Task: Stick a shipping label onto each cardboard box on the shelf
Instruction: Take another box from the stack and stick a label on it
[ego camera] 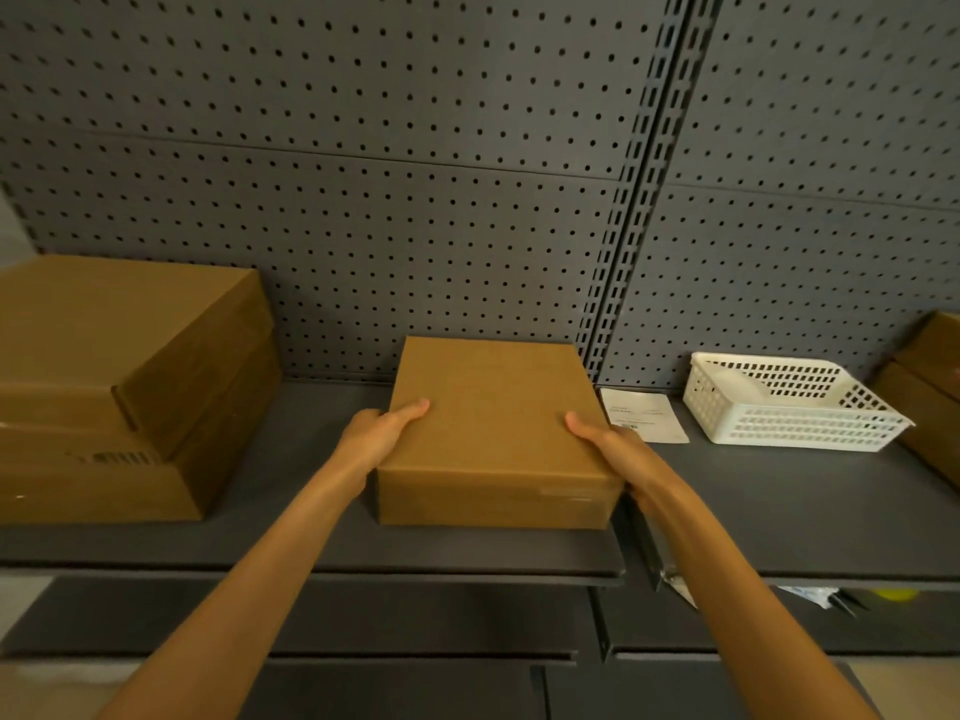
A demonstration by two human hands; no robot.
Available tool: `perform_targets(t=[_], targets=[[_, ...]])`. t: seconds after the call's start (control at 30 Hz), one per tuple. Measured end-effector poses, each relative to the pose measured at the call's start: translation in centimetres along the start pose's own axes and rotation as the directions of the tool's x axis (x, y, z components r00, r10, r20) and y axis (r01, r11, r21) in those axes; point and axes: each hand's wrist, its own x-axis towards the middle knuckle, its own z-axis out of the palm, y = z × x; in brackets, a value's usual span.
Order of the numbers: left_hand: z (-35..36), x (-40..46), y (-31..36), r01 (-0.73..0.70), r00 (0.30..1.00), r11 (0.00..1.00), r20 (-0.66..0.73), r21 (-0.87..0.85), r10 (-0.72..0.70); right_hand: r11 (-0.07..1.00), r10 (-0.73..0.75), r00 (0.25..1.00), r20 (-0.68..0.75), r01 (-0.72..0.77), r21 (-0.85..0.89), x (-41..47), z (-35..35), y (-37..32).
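Head view: your left hand (382, 433) and right hand (605, 444) grip the box (493, 423) by its sides, mid-shelf (311, 537), left of the label (644, 414). Sliding the box right could likely cover or crumple that label; its top shows no label yet.

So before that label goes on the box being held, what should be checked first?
1. Both hands hold the flat brown cardboard box: ok, left hand and right hand grip its sides.
2. Box rests on the dark grey shelf: ok.
3. Box top bare: ok.
4. White paper shipping label within reach: ok, lying right of the box.
5. A hand free to take it: not ok.
6. Label backing peeled: cannot tell.
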Motion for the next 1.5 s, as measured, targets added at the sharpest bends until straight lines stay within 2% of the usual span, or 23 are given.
perform_targets(t=[0.03, 0.1, 0.2, 0.27, 0.33, 0.43, 0.53, 0.7, 0.8, 0.97, 1.1, 1.3, 1.5], targets=[[0.0, -0.1, 0.2, -0.019, 1.0, 0.998, -0.017, 0.066, 0.021, 1.0, 0.007, 1.0, 0.008, -0.007, -0.004, 0.1, -0.1, 0.0], [-0.1, -0.3, 0.6, -0.103, 0.987, 0.941, -0.088, 0.323, 0.138, 1.0, 0.02, 0.999, 0.026, -0.02, 0.01, 0.2, -0.4, 0.1], [0.2, -1.1, 1.5, -0.258, 0.885, 0.717, -0.138, 0.647, 0.444, 0.998, 0.024, 0.998, 0.057, -0.027, 0.057, 0.1, -0.8, 0.3], [1.0, -1.6, 2.2, -0.345, 0.801, 0.546, -0.064, 0.764, 0.596, 0.997, 0.015, 0.998, 0.062, -0.02, 0.07, 0.0, -0.9, 0.3], [2.3, -1.8, 3.2, -0.421, 0.759, 0.427, 0.053, 0.8, 0.649, 0.997, 0.013, 0.998, 0.067, -0.018, 0.073, 0.0, -1.0, 0.4], [5.2, -1.7, 4.7, -0.534, 0.731, 0.314, 0.242, 0.785, 0.638, 0.998, 0.002, 0.997, 0.073, -0.007, 0.065, 0.0, -1.1, 0.4], [7.9, -0.9, 5.8, -0.584, 0.706, 0.23, 0.348, 0.778, 0.616, 0.999, -0.024, 0.999, 0.049, 0.022, 0.043, 0.4, -1.4, 0.5], [10.9, 1.1, 7.2, -0.635, 0.67, 0.154, 0.44, 0.757, 0.598, 0.998, -0.056, 0.998, 0.013, 0.056, -0.006, 0.9, -2.0, 0.7], [11.7, 2.0, 7.4, -0.649, 0.669, 0.166, 0.453, 0.742, 0.59, 0.992, -0.126, 0.987, -0.102, 0.123, -0.031, 1.1, -2.0, 0.7], [11.7, 3.0, 6.7, -0.663, 0.664, 0.197, 0.445, 0.722, 0.601, 0.931, -0.297, 0.906, -0.3, 0.205, -0.301, 2.4, -3.5, 1.4], [11.8, 3.1, 6.7, -0.668, 0.652, 0.188, 0.444, 0.72, 0.615, 0.869, -0.336, 0.859, -0.386, 0.125, -0.479, 4.7, -5.7, 2.3], [11.8, 3.4, 6.4, -0.673, 0.639, 0.181, 0.441, 0.717, 0.63, 0.818, -0.282, 0.797, -0.535, -0.092, -0.567, 7.1, -8.5, 3.6], [11.9, 3.7, 6.4, -0.669, 0.64, 0.17, 0.446, 0.723, 0.625, 0.79, -0.265, 0.782, -0.564, -0.159, -0.592, 8.3, -8.9, 4.2]])
